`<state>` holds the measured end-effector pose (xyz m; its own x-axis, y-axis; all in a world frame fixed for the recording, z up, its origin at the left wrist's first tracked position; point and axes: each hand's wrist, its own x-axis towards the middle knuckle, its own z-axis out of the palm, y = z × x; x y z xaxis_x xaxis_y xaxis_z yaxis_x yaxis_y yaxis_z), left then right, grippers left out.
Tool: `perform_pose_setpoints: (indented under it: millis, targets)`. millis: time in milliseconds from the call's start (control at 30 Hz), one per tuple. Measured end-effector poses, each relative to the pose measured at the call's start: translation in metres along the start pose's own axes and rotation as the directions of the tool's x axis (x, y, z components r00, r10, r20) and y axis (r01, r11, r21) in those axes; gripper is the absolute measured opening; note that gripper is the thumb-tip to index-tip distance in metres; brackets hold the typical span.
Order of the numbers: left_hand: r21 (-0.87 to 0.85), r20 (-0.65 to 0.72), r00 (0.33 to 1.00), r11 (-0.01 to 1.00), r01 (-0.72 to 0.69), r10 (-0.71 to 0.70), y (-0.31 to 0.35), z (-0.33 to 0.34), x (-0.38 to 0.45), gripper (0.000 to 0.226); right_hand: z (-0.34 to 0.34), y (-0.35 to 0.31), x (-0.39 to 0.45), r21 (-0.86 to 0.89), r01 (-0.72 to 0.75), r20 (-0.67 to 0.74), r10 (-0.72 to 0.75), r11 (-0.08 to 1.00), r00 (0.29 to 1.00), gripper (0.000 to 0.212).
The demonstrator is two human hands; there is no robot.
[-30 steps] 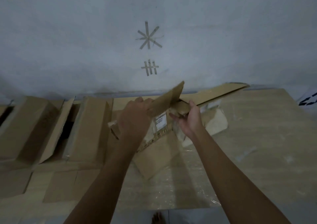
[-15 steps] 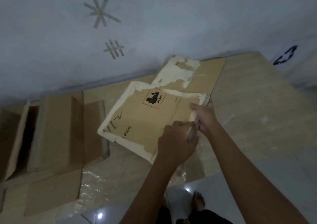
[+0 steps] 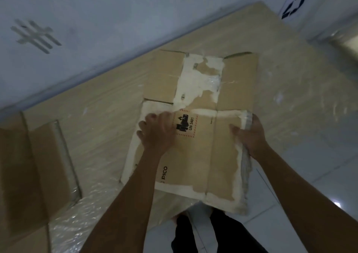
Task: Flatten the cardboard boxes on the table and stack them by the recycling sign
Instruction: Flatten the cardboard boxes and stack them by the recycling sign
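A flattened cardboard box [image 3: 195, 156], printed "PICO" and "UN 3481" and edged with torn white tape, lies on the right part of the table [image 3: 290, 82]. Its near end juts past the table's front edge. My left hand [image 3: 157, 131] rests on top of it near its left edge, fingers curled over the cardboard. My right hand [image 3: 250, 134] grips the right edge, thumb on top. The recycling sign [image 3: 294, 2] is on the wall at the upper right, beyond the table's far corner.
Other cardboard boxes [image 3: 36, 167], not flattened, stand at the table's left end. Crinkled clear plastic [image 3: 93, 190] covers the tabletop. Tape marks [image 3: 35, 35] are stuck on the wall. White floor tiles [image 3: 319, 165] lie to the right, and my dark-clothed legs show below.
The box, folded up in my hands a second ago, now lies flat on the table. My hands have spread to its left and right edges, and my view has swung right toward the sign.
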<state>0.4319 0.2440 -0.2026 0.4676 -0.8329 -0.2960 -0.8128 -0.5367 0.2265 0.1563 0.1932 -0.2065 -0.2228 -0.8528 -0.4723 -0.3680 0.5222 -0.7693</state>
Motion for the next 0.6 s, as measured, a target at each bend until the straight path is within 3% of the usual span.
perform_pose_setpoints:
  millis: [100, 200, 267, 400, 500, 600]
  targets:
    - [-0.054, 0.003, 0.990, 0.989, 0.140, -0.140, 0.000, 0.005, 0.022, 0.093, -0.002, 0.010, -0.003, 0.012, -0.035, -0.031, 0.035, 0.999, 0.999, 0.059]
    - [-0.151, -0.027, 0.963, 0.954, 0.260, -0.267, 0.000, 0.003, 0.039, 0.132, -0.001, 0.022, 0.003, 0.030, -0.047, -0.025, 0.047, 0.998, 0.999, 0.070]
    - [-0.186, -0.045, 0.934, 0.921, 0.341, -0.355, 0.000, -0.002, 0.046, 0.144, -0.001, 0.023, 0.006, 0.040, -0.037, -0.013, 0.037, 0.999, 0.999, 0.073]
    - [-0.263, 0.034, 0.911, 0.876, 0.404, -0.410, -0.014, -0.014, 0.066, 0.130, -0.001, 0.016, -0.001, 0.062, 0.008, 0.002, -0.008, 0.998, 1.000, 0.069]
    - [-0.372, 0.126, 0.954, 0.878, 0.301, -0.273, -0.036, -0.018, 0.082, 0.112, 0.002, 0.008, -0.003, 0.058, 0.046, -0.018, -0.045, 0.997, 0.999, 0.054]
    - [-0.449, 0.129, 0.969, 0.858, 0.247, -0.212, -0.047, -0.024, 0.077, 0.098, 0.007, 0.001, -0.004, 0.051, 0.073, -0.032, -0.072, 0.996, 0.997, 0.048]
